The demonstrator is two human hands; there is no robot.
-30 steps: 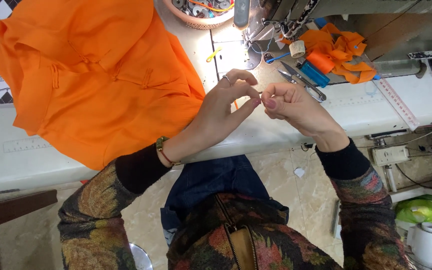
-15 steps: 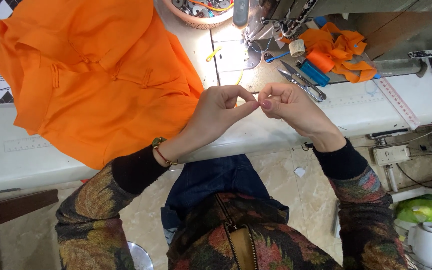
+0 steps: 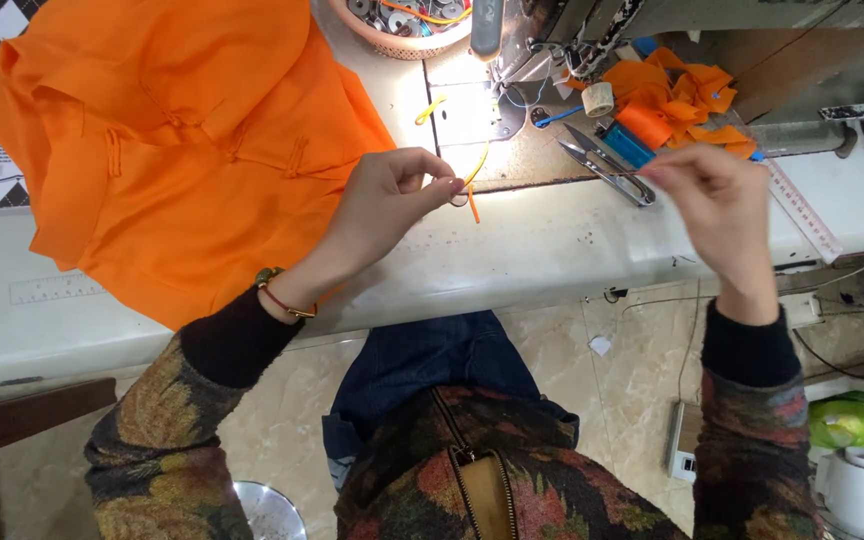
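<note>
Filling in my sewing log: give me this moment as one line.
left hand: pinches orange cord | right hand: raised, pinching something thin | snips: on table | orange garment: at left

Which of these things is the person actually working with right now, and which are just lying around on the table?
In use:
left hand, pinching a small orange cord piece
right hand, drawn away to the right, fingertips pinched; any needle or thread is too fine to see

Lying about:
orange garment
thread snips
orange scraps
basket of bobbins
ruler
</note>
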